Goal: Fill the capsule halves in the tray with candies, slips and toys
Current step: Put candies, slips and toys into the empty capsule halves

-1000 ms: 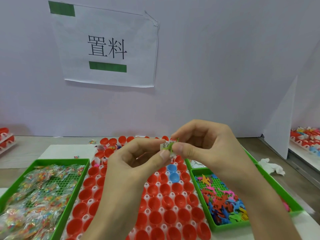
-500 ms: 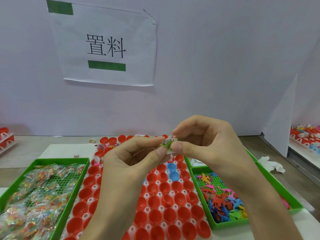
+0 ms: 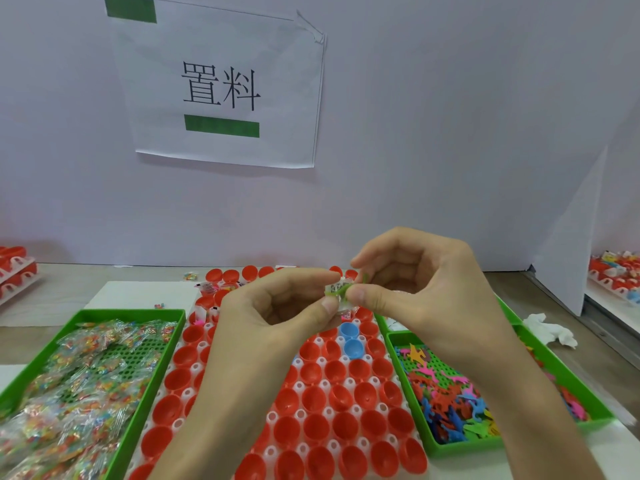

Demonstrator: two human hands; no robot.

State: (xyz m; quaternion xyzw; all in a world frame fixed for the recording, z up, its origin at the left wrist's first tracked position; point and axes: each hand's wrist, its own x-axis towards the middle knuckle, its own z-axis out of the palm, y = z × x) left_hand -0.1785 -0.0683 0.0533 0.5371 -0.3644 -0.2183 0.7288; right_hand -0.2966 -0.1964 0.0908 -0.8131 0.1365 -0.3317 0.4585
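A white tray (image 3: 301, 415) of red capsule halves (image 3: 315, 396), with two blue ones (image 3: 352, 348), lies in the middle of the table. Above its far half, my left hand (image 3: 273, 306) and my right hand (image 3: 415, 289) meet. Between their thumbs and forefingers they pinch a small white printed slip with a green toy piece (image 3: 341, 289). A few far capsule halves hold packets and slips (image 3: 207, 289). The hands and forearms hide part of the tray.
A green tray of wrapped candy packets (image 3: 79, 382) sits left of the capsule tray. A green tray of coloured flat toys (image 3: 446, 400) sits on the right. Crumpled white paper (image 3: 550, 332) lies far right. More filled trays stand at both edges; a labelled wall stands behind.
Both hands stay together over the tray, working the slip and green piece between the fingertips. They have barely shifted.
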